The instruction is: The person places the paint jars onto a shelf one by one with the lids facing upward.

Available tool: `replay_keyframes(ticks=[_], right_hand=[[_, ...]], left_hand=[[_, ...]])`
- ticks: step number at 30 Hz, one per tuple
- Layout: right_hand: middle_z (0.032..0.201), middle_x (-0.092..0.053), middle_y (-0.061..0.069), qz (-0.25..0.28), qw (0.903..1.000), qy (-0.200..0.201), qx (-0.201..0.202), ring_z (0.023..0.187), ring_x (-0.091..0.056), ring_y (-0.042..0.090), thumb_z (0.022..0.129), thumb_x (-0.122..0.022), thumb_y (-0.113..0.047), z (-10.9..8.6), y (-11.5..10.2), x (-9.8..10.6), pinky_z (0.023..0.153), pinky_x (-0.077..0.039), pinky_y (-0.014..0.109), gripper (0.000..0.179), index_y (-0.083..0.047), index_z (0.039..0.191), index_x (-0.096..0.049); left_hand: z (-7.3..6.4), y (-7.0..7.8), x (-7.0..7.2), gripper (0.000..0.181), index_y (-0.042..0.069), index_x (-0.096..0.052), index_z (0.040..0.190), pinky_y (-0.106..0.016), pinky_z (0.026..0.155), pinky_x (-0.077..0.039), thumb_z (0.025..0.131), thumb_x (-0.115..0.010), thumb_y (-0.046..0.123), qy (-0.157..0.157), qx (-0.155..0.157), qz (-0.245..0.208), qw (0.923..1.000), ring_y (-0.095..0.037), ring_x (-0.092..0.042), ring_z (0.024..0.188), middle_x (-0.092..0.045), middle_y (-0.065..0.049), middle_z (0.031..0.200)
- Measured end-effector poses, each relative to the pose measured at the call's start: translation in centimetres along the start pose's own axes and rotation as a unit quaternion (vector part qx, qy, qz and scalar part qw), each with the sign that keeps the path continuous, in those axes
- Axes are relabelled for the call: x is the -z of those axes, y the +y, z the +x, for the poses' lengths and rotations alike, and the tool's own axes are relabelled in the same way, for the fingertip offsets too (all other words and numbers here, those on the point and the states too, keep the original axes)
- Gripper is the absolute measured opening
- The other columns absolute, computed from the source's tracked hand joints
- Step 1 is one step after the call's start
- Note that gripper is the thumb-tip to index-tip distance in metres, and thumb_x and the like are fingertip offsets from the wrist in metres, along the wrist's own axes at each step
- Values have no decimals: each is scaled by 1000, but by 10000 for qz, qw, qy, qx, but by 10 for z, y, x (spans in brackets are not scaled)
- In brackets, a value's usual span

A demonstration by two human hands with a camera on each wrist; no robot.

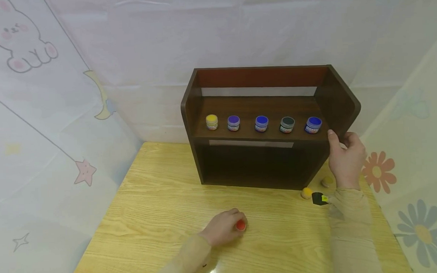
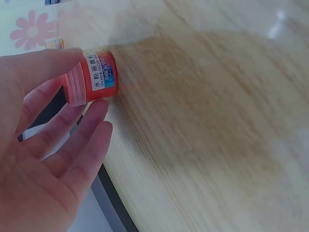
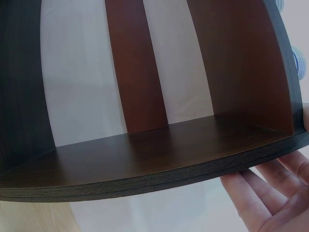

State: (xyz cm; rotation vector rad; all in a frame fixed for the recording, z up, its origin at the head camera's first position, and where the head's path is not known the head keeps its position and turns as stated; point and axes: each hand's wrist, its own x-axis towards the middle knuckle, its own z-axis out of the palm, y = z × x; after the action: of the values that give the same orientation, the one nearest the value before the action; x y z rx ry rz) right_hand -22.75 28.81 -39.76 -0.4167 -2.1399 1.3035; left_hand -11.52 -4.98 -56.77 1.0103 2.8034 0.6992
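My left hand [image 1: 224, 228] is low over the table in front of the shelf, pinching a small red paint jar [image 2: 99, 77] between thumb and fingers. The jar's ribbed lid faces the palm in the left wrist view, and its label shows. My right hand [image 1: 346, 158] grips the right side panel of a dark brown two-tier shelf [image 1: 262, 139]. Its thumb lies at the front edge of the middle board, while the other fingers [image 3: 253, 195] reach along the panel's outer side. On that board stand several paint jars in a row: yellow [image 1: 212, 122], purple [image 1: 233, 123], blue [image 1: 261, 123], dark green [image 1: 287, 125] and another blue [image 1: 313, 125].
A yellow-topped jar [image 1: 307, 193] stands on the wooden table [image 1: 152, 203] by the shelf's front right corner, with a dull brownish round thing [image 1: 326, 182] close behind. White printed cloth [image 1: 147, 54] hangs behind and on both sides.
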Motion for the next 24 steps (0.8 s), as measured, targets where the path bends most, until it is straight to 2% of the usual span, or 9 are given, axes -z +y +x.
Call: replay_keyframes(ticks=[5, 12, 18, 24], right_hand=[[98, -62, -6, 29, 10000, 33, 75, 116, -63, 24, 98, -64, -44, 0, 0, -1, 91, -50, 21, 32, -12, 99, -63], [98, -62, -6, 68, 10000, -18, 63, 113, -63, 20, 98, -64, -44, 0, -1, -1, 89, -51, 21, 32, -13, 98, -63], [101, -63, -4, 46, 10000, -24, 23, 112, -64, 21, 98, -64, -44, 2, -2, 0, 88, -51, 21, 30, -14, 98, -63], [99, -61, -6, 98, 9999, -50, 8, 111, -63, 21, 98, -65, -43, 1, 0, 1, 88, -51, 21, 29, -14, 98, -63]], left_hand=[[5, -2, -3, 25, 22, -68, 107, -16, 73, -48, 86, -79, 16, -213, 120, -101, 9997, -1, -57, 85, -60, 10, 101], [11, -7, -11, 23, 20, -68, 105, -15, 76, -47, 87, -76, 8, -556, 218, -620, 9963, -2, -54, 86, -53, 10, 100], [15, -9, -12, 20, 19, -69, 102, -16, 77, -47, 87, -76, 8, -599, 249, -776, 9949, -2, -54, 87, -54, 10, 99], [14, -10, -17, 20, 20, -69, 101, -16, 77, -47, 87, -76, 9, -596, 260, -747, 9951, -1, -53, 85, -53, 10, 99]])
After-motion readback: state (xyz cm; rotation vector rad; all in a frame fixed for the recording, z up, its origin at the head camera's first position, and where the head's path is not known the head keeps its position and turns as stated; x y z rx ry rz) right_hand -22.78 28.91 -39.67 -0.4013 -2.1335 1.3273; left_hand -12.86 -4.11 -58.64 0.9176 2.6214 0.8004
